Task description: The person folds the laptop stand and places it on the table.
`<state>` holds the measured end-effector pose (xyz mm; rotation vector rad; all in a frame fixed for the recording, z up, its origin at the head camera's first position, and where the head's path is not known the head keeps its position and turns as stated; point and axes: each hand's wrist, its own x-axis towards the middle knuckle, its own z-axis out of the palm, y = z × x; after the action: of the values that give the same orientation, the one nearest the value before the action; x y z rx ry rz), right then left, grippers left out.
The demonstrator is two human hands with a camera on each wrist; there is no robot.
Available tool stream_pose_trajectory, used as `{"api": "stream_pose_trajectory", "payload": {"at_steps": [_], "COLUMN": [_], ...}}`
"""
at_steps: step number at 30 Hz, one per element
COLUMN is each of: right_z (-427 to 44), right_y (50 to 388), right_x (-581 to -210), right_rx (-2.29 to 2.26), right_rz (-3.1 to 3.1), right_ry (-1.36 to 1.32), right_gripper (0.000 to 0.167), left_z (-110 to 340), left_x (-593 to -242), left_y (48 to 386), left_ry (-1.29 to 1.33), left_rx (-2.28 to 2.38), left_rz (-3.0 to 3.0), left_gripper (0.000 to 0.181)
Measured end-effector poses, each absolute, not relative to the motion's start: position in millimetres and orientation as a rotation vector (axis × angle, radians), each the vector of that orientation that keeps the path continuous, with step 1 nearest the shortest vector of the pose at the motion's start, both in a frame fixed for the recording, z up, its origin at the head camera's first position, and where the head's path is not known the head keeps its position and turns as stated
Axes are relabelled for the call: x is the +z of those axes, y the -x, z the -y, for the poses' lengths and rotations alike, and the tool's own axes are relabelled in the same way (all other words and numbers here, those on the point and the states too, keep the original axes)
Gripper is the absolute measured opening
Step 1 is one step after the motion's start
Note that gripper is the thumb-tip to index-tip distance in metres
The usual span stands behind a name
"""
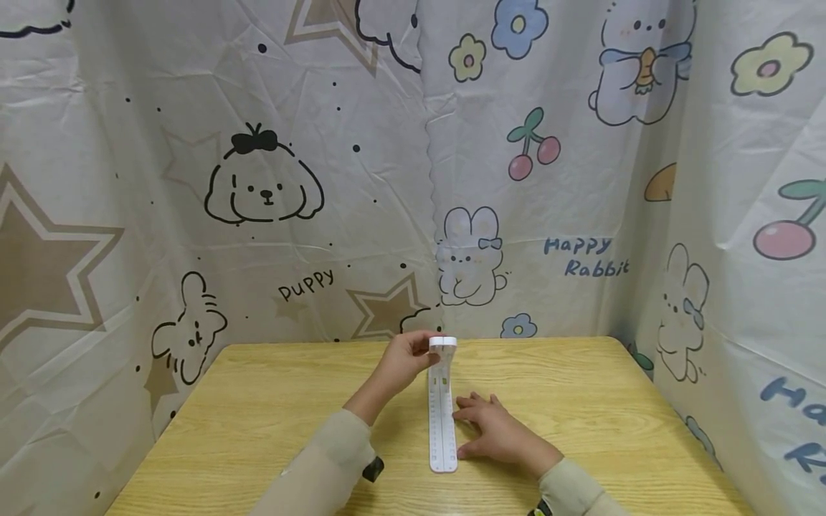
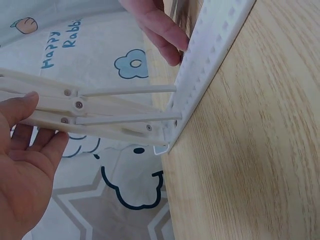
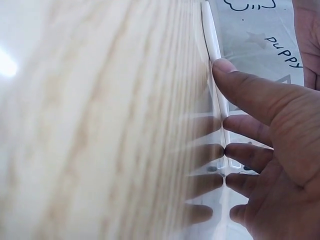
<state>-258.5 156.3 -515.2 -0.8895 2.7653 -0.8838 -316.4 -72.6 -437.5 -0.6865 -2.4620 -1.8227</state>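
White folding stand (image 1: 442, 437), ridged plastic with small round screws (image 2: 78, 105), sits upright on the wood-grained surface (image 1: 258, 423). Left hand (image 1: 409, 363) pinches its raised end; right hand (image 1: 500, 431), fingers spread, touches the base's long edge. Creased printed cloth (image 1: 374, 93) hangs behind.

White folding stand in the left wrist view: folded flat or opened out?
Opened out: its raised section, held by the left hand, stands at an angle to the base, with two struts between them.

Shows pale curtains (image 1: 374, 236) printed with cartoon puppies (image 1: 264, 188), rabbits (image 1: 470, 261), brown stars (image 1: 387, 307), flowers (image 1: 467, 59) and cherries (image 1: 520, 168), behind and beside a yellow wood-grain table (image 1: 271, 398).
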Motion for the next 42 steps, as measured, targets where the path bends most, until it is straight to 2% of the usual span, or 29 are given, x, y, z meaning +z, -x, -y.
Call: {"api": "stream_pose_trajectory", "payload": {"at_steps": [7, 12, 25, 31, 42], "right_z": [-158.7, -161.9, -166.3, -163.3, -159.9], "right_y": [259.9, 270.1, 311.7, 325.0, 339.2], "right_x": [-511.0, -504.9, -507.9, -514.7, -519.1], "right_rx": [-0.859, -0.916, -1.182, -1.225, -1.241], "right_rz": [-2.839, -2.903, -2.856, -2.81, -2.778], "right_ry": [0.841, 0.738, 0.641, 0.623, 0.635], "right_gripper": [0.065, 0.055, 0.043, 0.04, 0.032], "left_z": [77.2, 86.4, 101.7, 100.8, 93.5], "left_x": [-437.7, -438.4, -470.5, -483.1, -500.4], "left_y": [309.6, 305.5, 307.2, 319.0, 339.6], "left_ry": [0.649, 0.583, 0.481, 0.512, 0.631], "left_rx": [-1.707, -1.657, -1.462, -1.441, -1.243], "left_rz": [2.493, 2.516, 2.697, 2.748, 2.847], "left_gripper": [0.051, 0.058, 0.039, 0.029, 0.024]}}
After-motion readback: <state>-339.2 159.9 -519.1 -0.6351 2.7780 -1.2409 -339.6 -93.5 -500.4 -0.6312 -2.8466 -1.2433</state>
